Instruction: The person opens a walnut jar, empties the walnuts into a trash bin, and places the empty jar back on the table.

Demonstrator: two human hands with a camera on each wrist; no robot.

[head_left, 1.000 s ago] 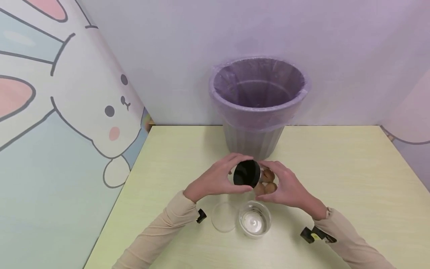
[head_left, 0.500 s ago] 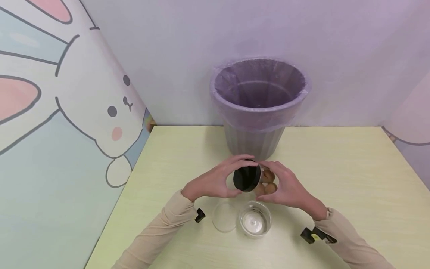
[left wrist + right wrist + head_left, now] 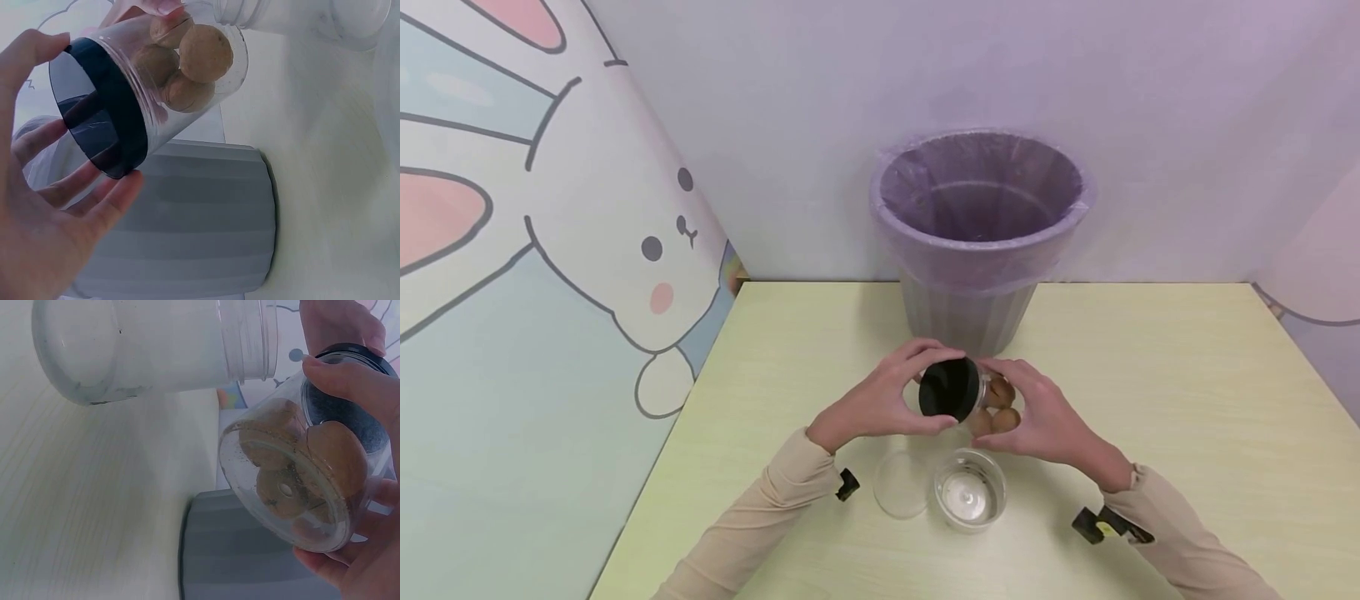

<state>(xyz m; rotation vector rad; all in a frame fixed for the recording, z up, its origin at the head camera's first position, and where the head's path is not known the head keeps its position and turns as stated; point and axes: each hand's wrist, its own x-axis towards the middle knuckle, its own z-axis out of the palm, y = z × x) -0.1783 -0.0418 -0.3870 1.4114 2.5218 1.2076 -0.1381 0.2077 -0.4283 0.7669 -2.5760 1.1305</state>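
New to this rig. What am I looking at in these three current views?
No robot here: just a person's two bare hands. The wide picture comes from a head camera looking forward and down; the two close-ups come from cameras worn on each wrist, so they look turned.

The left hand grips the black lid of a tilted clear jar; the right hand holds the jar's body. Brown balls are inside.

On the pale table are an open clear container, a thin clear disc beside it, and a lined bin behind the hands.
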